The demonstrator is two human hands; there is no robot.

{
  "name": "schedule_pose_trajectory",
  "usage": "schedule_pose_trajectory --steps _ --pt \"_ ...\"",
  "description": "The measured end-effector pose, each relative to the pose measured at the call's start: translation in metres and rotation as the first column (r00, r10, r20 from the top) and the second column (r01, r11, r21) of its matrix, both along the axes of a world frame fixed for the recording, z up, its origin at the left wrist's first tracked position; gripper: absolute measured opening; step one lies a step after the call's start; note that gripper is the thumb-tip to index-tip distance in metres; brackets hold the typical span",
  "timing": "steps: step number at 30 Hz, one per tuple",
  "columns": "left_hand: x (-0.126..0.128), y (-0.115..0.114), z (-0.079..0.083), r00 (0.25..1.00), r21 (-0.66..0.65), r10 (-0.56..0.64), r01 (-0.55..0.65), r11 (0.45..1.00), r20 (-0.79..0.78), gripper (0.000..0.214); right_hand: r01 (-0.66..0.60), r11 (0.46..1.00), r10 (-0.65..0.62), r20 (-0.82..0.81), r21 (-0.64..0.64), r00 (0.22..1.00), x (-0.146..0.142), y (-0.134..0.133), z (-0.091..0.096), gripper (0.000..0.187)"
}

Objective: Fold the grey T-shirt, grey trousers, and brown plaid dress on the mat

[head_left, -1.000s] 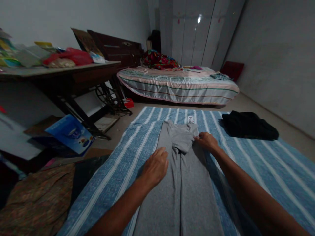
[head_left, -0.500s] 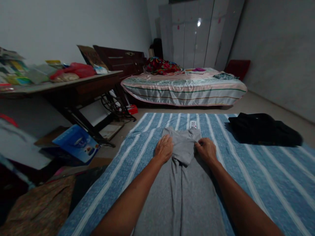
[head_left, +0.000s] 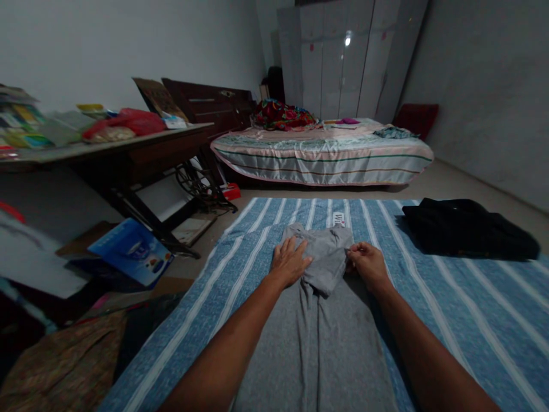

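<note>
A grey garment (head_left: 319,337) lies lengthwise on a blue and white striped sheet (head_left: 450,297) spread on the floor. Its far end is folded back toward me into a small flap. My left hand (head_left: 288,262) rests on the left side of that flap with its fingers stretched out flat. My right hand (head_left: 368,264) is at the flap's right edge, its fingers pinched on the grey cloth.
A black garment (head_left: 467,233) lies bunched on the sheet to the right. Beyond the sheet stands a bed (head_left: 321,151) with a striped cover. A dark wooden table (head_left: 128,151) with piled items is at the left, a blue box (head_left: 132,250) beneath it.
Both hands have moved up to the garment's far folded end. My left hand went from the middle of the cloth to the flap, and now spreads flat on it.
</note>
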State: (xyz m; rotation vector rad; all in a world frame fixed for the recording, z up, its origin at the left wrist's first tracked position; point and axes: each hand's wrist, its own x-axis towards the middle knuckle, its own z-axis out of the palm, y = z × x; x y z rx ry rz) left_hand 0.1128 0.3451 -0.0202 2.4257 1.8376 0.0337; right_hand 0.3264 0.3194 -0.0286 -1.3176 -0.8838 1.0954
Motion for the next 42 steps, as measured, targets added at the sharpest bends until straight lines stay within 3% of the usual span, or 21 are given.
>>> schedule_pose_trajectory --steps 4,7,10,12,14,17,19,22,26,29,32,37,40,42 --pt "0.006 0.009 0.009 0.998 0.052 -0.051 0.050 0.997 0.026 0.057 -0.017 1.000 0.015 -0.075 -0.026 0.997 0.002 -0.002 0.004 0.031" --pt "0.013 0.015 0.009 0.999 0.009 -0.047 0.047 0.999 0.008 0.059 -0.018 1.000 0.017 -0.061 -0.018 0.998 0.003 -0.002 0.003 0.034" --pt "0.016 0.018 0.004 1.000 -0.052 -0.013 0.012 0.999 -0.012 0.065 -0.009 1.000 0.011 0.060 -0.027 0.998 0.005 0.000 -0.006 0.030" --pt "0.017 0.018 0.001 1.000 -0.081 0.002 -0.004 0.997 -0.014 0.069 -0.019 0.999 0.026 0.226 -0.034 0.974 0.008 0.003 -0.013 0.023" --pt "0.017 0.019 0.001 1.000 -0.107 0.009 -0.011 0.994 -0.017 0.073 -0.025 0.999 0.038 0.455 -0.034 0.890 0.011 0.004 -0.017 0.016" --pt "0.019 0.016 0.005 1.000 -0.123 0.014 -0.016 0.992 -0.017 0.077 0.011 1.000 0.011 0.742 -0.025 0.670 0.014 0.003 -0.016 0.013" --pt "0.021 0.010 0.010 1.000 -0.108 0.011 -0.012 0.994 -0.007 0.074 0.064 0.998 -0.022 0.841 -0.015 0.541 0.014 0.001 -0.011 0.016" --pt "0.023 -0.004 0.016 0.999 -0.087 -0.027 0.031 0.996 0.041 0.072 0.084 0.994 -0.095 0.896 0.064 0.434 0.009 -0.003 -0.003 0.021" --pt "0.023 -0.022 0.019 0.994 -0.179 -0.061 0.076 0.981 0.087 0.082 -0.180 0.956 -0.147 0.907 0.233 0.395 -0.005 -0.007 -0.002 0.022" --pt "0.020 -0.030 0.017 0.994 -0.232 -0.068 0.086 0.969 0.084 0.088 -0.338 0.929 -0.050 0.956 0.151 0.291 -0.017 -0.011 -0.009 0.020" --pt "0.017 -0.032 0.014 0.995 -0.232 -0.067 0.081 0.969 0.070 0.091 -0.360 0.931 0.002 0.983 0.066 0.186 -0.022 -0.014 -0.015 0.018" --pt "0.017 -0.032 0.016 0.995 -0.253 -0.067 0.084 0.964 0.076 0.097 -0.317 0.937 -0.098 0.983 0.145 0.158 -0.024 -0.017 -0.015 0.019" --pt "0.018 -0.031 0.018 0.994 -0.257 -0.073 0.091 0.962 0.077 0.096 -0.375 0.891 -0.186 0.959 0.256 0.214 -0.027 -0.017 -0.015 0.021" --pt "0.018 -0.031 0.018 0.995 -0.255 -0.071 0.088 0.963 0.076 0.095 -0.420 0.870 -0.164 0.955 0.259 0.248 -0.029 -0.016 -0.016 0.020"
